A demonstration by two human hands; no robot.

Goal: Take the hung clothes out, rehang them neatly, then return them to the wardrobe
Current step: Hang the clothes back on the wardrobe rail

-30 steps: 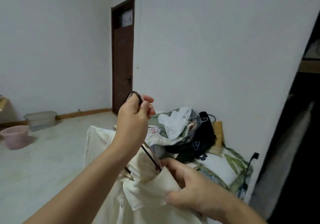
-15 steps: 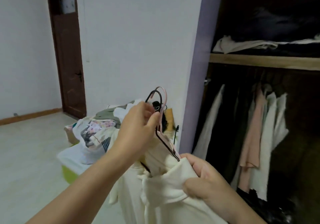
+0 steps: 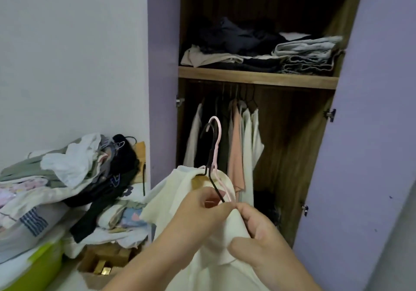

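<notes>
A cream garment [image 3: 180, 191] hangs on two hangers held together, a black hanger [image 3: 211, 155] and a pink hanger [image 3: 218, 137], their hooks upright in front of the open wardrobe [image 3: 256, 77]. My left hand [image 3: 198, 214] pinches the cream fabric at the hangers' right shoulder. My right hand [image 3: 258, 239] grips the same fabric just beside it, thumbs nearly touching. Inside the wardrobe, several white and peach clothes [image 3: 238, 146] hang from the rail under the shelf.
Folded dark and pale clothes [image 3: 258, 50] lie on the wardrobe shelf. The purple wardrobe door [image 3: 364, 133] stands open at right. A heap of mixed clothes [image 3: 74, 178] covers the bed at left, over a green tub [image 3: 38, 266] and a cardboard box [image 3: 105, 261].
The view has swung right from the room and door to face the open wardrobe. My left hand dropped from the hanger hooks to the cream fabric beside my right hand.
</notes>
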